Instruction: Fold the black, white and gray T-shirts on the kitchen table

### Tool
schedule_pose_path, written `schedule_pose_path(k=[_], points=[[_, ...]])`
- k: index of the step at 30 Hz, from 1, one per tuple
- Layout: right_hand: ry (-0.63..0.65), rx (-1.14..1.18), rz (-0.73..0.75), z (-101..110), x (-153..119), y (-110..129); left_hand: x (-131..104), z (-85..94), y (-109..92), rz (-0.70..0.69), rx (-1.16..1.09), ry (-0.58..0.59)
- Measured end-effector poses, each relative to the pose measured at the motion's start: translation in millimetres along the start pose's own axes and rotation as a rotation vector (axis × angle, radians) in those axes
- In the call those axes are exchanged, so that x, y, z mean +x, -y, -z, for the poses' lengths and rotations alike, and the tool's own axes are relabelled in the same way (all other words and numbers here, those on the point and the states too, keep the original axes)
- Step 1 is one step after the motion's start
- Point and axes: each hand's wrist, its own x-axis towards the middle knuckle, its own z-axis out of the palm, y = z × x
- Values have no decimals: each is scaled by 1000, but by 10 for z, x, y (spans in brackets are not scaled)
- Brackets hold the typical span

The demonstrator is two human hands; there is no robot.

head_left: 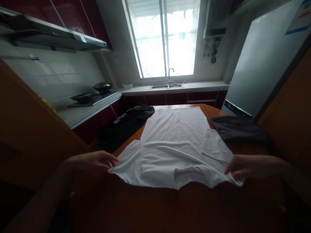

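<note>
A white T-shirt [170, 145] lies spread over the wooden table [145, 210], its neckline nearest me and its hem at the far edge. My left hand [97, 160] pinches the tip of the sleeve on the left. At the right, my right hand [245, 166] grips the shirt's near corner by the other sleeve and shoulder. Creases run across the chest between the two hands. The sleeve cloth on the right lies partly folded over.
Black clothing [123, 126] hangs over the table's left edge, and a dark grey folded garment [239, 127] lies at the right. Beyond are a counter with a sink [159, 86], a stove with pans [102, 86] and a refrigerator [262, 61].
</note>
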Motion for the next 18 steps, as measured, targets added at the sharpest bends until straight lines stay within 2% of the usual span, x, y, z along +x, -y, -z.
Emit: schedule_pose_path(k=[1, 2, 4, 6, 8, 11, 14, 16, 18], points=[[31, 57, 12, 21, 124, 42, 69, 76, -20, -8, -22, -35], [0, 89, 32, 22, 271, 83, 178, 132, -45, -19, -11, -106], [-246, 90, 108, -44, 589, 142, 483, 147, -119, -57, 71, -363], [-472, 6, 183, -184, 855, 153, 818, 9, -229, -100, 154, -629], [-582, -103, 231, -356, 1000, 119, 1074, -264, -364, -220, 206, -696], [-634, -220, 212, -594, 981, 34, 1190, -787, -556, -409, 359, -627], [-618, -268, 164, -784, 825, -29, 1090, -1241, -700, -491, 417, -473], [-594, -295, 133, -889, 735, -46, 1021, -1448, -770, -552, 466, -360], [-576, -339, 116, -974, 680, -48, 989, -1583, -820, -599, 526, -243]])
